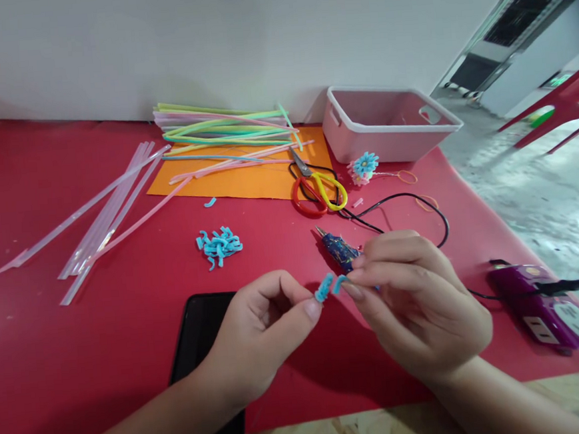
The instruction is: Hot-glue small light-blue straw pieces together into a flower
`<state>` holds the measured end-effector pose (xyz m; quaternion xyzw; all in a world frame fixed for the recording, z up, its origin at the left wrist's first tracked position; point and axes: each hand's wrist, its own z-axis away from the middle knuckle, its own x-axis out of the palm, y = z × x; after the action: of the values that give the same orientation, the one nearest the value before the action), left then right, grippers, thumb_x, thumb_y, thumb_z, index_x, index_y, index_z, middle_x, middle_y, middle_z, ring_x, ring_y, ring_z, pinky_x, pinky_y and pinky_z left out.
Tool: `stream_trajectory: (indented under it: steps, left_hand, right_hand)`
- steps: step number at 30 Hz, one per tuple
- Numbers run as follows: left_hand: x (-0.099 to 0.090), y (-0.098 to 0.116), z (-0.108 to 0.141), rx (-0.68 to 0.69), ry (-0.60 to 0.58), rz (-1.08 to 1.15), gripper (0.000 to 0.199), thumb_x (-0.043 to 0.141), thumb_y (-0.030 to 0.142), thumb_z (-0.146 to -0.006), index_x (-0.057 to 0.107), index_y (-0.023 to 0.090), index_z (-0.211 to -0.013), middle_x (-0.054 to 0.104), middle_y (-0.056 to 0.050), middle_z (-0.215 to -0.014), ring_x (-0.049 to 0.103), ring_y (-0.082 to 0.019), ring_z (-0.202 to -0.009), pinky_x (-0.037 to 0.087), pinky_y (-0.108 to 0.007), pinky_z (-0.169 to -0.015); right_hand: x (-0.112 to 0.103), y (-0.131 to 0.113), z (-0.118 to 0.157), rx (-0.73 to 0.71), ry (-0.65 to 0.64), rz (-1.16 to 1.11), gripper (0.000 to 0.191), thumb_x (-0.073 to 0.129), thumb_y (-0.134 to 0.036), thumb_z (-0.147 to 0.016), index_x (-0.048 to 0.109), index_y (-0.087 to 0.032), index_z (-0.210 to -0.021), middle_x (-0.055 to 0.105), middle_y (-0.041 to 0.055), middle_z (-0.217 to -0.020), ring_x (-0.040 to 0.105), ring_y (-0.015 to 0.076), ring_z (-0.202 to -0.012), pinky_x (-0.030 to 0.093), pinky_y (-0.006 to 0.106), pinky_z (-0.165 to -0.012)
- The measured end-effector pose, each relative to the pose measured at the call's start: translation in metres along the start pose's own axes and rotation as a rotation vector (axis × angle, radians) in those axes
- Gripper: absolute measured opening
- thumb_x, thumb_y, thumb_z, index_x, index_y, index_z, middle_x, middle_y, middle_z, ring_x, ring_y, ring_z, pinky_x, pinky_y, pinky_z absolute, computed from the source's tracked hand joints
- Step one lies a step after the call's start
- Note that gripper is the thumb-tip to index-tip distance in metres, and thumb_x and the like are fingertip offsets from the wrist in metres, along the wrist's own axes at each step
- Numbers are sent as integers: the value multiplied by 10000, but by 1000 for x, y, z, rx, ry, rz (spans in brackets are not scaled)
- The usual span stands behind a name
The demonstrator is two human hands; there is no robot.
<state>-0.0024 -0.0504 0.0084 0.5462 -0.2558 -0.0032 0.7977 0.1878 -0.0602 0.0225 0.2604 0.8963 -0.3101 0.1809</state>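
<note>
Between thumb and forefinger, my left hand (263, 333) pinches a small cluster of blue pipe cleaner pieces (324, 288). My right hand (416, 300) holds a single short blue pipe cleaner piece (339, 284) close beside that cluster; whether the two touch is hard to tell. Just behind my right fingers lies a dark blue glue gun (339, 250), its nozzle pointing away to the left and its rear hidden by the hand. A pile of short blue pipe cleaner pieces (220, 246) sits on the red table, with one loose piece (210, 202) farther back.
Scissors (322, 186) lie on an orange sheet (237, 182) under pipe cleaners (227, 125). Clear glue sticks (113, 211) are at left, a pink basket (387, 129) behind. A pipe cleaner flower (365, 164), black cord (393, 199), purple power strip (552, 310) and black tablet-like slab (202, 324) surround my hands.
</note>
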Motion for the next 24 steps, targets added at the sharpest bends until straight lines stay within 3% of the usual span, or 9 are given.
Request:
stream_trajectory:
  steps: [12,24]
  left_hand:
    - [3,3,-1,132,10,-125,228,753,280,-800,579,198,-677,526,28,-592,423,-90,-533,368,-204,-495]
    - [3,-2,5,338,128,-315,162,704,186,-845,610,204,-716,559,37,-657,499,-79,-577,427,-181,-555]
  right_hand:
    - [4,-7,-4,-30,50,88,240,714,-52,-835,700,-246,-976,686,28,-847,657,187,-766,564,369,-696]
    - [0,-4,-3,-114,-7,169,235,713,-71,-852,693,-248,-1004,722,43,-854,672,200,-777,587,397,-716]
